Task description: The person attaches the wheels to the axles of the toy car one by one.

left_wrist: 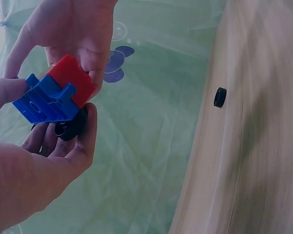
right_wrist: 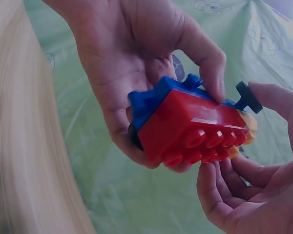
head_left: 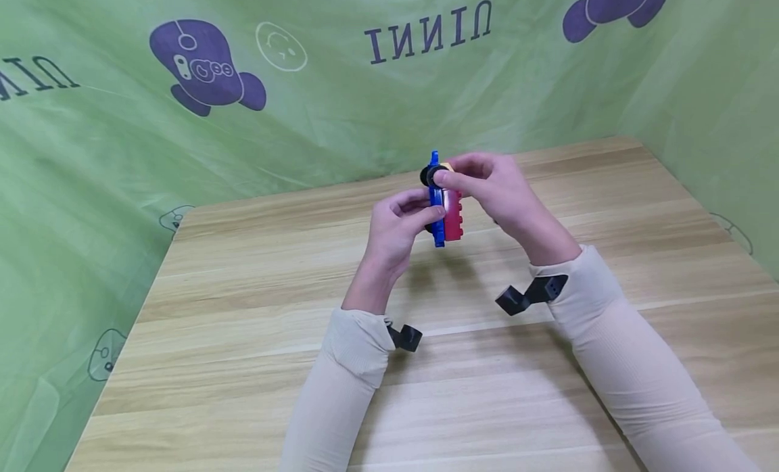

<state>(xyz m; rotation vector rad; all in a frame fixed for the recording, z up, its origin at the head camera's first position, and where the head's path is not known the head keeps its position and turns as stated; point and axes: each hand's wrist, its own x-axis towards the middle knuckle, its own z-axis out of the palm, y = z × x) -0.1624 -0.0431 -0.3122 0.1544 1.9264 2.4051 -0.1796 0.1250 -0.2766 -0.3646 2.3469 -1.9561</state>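
Note:
Above the table, both hands hold a toy block car with a blue wheeled base (left_wrist: 44, 102), a red studded brick (right_wrist: 185, 122) and a yellow brick (right_wrist: 250, 122) at one end. My left hand (head_left: 392, 232) grips the base and red brick, its thumb along the side. A black wheel (left_wrist: 71, 126) at that end rests against the left fingers. With its thumb, my right hand (head_left: 502, 191) presses another black wheel (right_wrist: 249, 97) at the yellow end, fingers curled round the far side. That wheel stands out from the base on a short axle.
A loose black wheel (left_wrist: 219, 97) is on the wooden table (head_left: 255, 276), mostly hidden behind the right hand in the head view. Green printed cloth (head_left: 341, 107) hangs behind and beside the table. Each sleeve carries a small black camera mount (head_left: 404, 337).

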